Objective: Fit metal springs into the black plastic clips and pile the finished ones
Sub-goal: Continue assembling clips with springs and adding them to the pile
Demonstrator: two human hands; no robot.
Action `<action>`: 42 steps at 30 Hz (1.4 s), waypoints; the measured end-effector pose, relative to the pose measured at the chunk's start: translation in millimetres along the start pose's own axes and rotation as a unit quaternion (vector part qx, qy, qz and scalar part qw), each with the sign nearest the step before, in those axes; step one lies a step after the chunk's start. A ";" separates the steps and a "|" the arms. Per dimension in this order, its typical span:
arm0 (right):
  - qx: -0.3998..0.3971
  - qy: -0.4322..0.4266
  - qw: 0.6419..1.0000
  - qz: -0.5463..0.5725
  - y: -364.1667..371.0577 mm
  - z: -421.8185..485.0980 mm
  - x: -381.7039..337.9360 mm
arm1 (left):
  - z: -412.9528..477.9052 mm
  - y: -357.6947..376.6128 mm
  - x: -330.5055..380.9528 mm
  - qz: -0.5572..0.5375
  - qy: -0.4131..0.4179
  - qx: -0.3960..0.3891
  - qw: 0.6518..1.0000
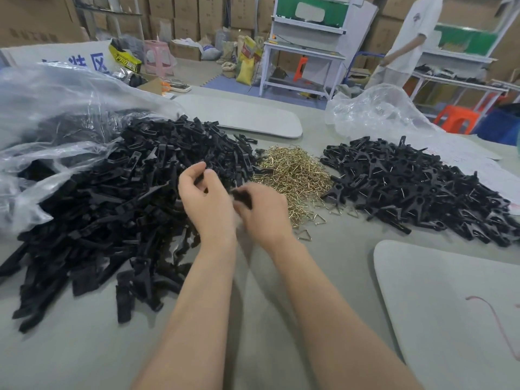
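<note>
A big heap of loose black plastic clip halves covers the left of the table. Brass-coloured metal springs lie in a pile at the middle. To the right sits a pile of assembled black clips with springs in them. My left hand is over the edge of the loose heap, its fingers curled round a black clip piece. My right hand is just beside it, blurred, and grips another black clip piece between fingers and thumb. The two hands almost touch.
A clear plastic bag spills the loose clips at far left; another crumpled bag lies at back right. Grey pads lie at the back and front right. A person stands by benches behind.
</note>
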State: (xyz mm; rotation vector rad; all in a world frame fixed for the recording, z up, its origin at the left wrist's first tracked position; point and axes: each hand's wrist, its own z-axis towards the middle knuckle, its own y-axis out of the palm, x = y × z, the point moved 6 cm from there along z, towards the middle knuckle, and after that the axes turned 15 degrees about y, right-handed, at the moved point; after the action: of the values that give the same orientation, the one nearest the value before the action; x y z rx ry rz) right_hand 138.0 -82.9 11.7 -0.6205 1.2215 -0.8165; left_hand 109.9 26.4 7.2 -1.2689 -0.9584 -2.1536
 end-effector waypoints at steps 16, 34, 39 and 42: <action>-0.140 0.198 0.917 0.318 -14.6 -11.2 63.2 | -42.6 44.7 -23.4 -0.006 -0.147 -0.319 0.936; -0.064 0.225 0.855 0.462 -41.9 -9.7 82.0 | -43.7 43.7 -26.7 -0.176 -0.289 -0.214 0.917; -0.030 0.196 0.873 0.447 -42.4 -11.9 73.7 | -44.2 43.6 -25.0 -0.180 -0.276 -0.217 0.919; -0.015 0.192 0.902 0.386 -45.9 -11.5 70.5 | -44.1 44.4 -23.4 -0.146 -0.236 -0.240 0.930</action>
State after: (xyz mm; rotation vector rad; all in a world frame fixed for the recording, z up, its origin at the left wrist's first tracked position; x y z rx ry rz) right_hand 126.5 -166.9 5.5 0.0465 1.6770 -0.2395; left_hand 126.4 -35.1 -13.2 -2.0657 -0.8616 -2.4621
